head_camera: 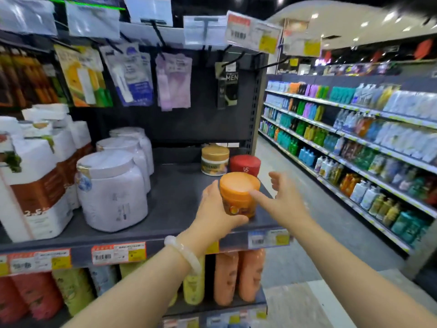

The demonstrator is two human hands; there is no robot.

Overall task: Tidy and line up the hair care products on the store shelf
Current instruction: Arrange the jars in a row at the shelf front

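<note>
Left hand (214, 209) gripping orange jar (238, 194) at the right front of the dark shelf (170, 209).

Left fingers are wrapping round the jar's left side and under its base; it is looking slightly tilted and possibly just off the shelf surface, blur is making that hard to call. Right hand (282, 200) is hovering beside the jar, fingers spread wide, holding nothing, index tip touching or nearly touching the lid edge. Behind the orange jar, a red jar (245, 165) and a gold-lidded jar (215, 160) are standing side by side, apart from it. Large white tubs (112, 190) are lining up in a row on the left. A pale bangle (183, 253) is sitting on the left wrist.
</note>
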